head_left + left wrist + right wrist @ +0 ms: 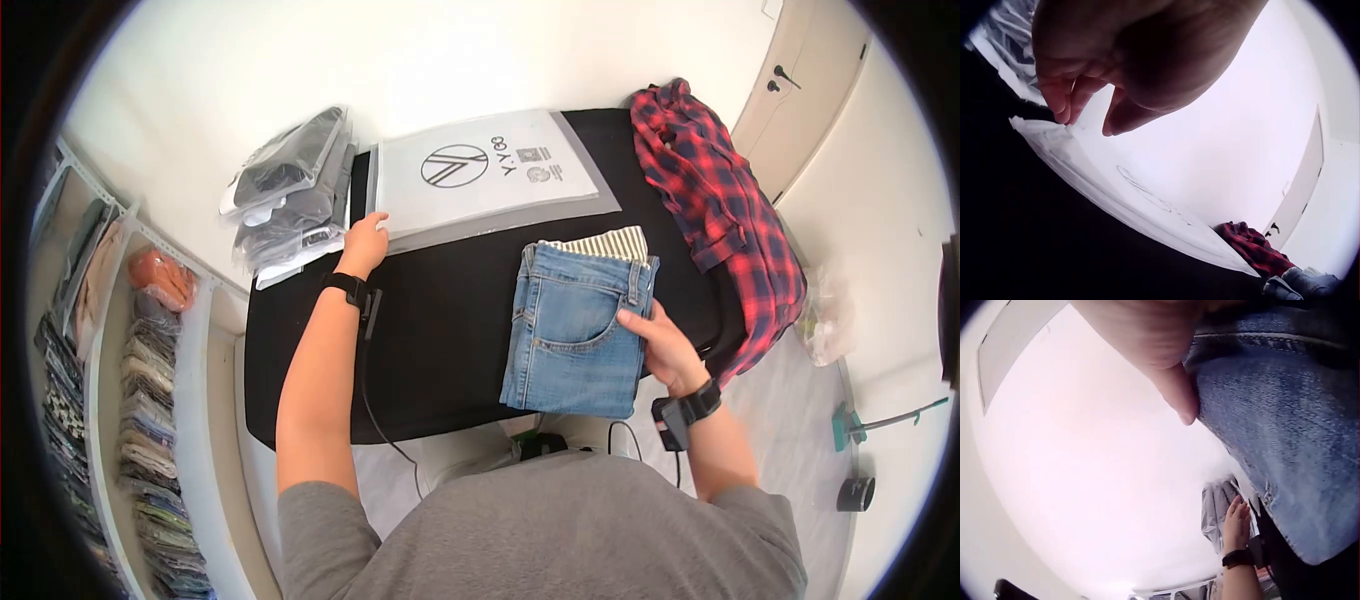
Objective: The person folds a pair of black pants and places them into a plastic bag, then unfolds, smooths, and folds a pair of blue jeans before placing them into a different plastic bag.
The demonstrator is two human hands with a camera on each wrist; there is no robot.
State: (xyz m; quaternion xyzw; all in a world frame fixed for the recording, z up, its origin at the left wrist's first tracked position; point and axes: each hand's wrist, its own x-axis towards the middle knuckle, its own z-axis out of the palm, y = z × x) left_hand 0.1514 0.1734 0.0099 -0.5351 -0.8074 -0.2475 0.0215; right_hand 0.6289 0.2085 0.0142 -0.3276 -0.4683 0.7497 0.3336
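Folded blue jeans point(585, 310) with a striped lining lie toward the right front of the black table, held at their right edge by my right hand point(672, 350), thumb on top. In the right wrist view, that hand point(1154, 344) is against the denim point(1272, 425); its other fingers are hidden. My left hand point(366, 245) is at the near left corner of flat plastic bags printed with a round logo point(480, 165). The left wrist view shows this hand point(1141, 56) with fingertips at the bag corner point(1054, 134) and thumb apart from them.
Packed garments in clear bags point(290, 195) are stacked at the table's back left. A red plaid garment point(710, 190) lies along its right side. Shelves of bagged clothes point(150, 400) stand at far left. A cable point(375, 415) crosses the table's front edge.
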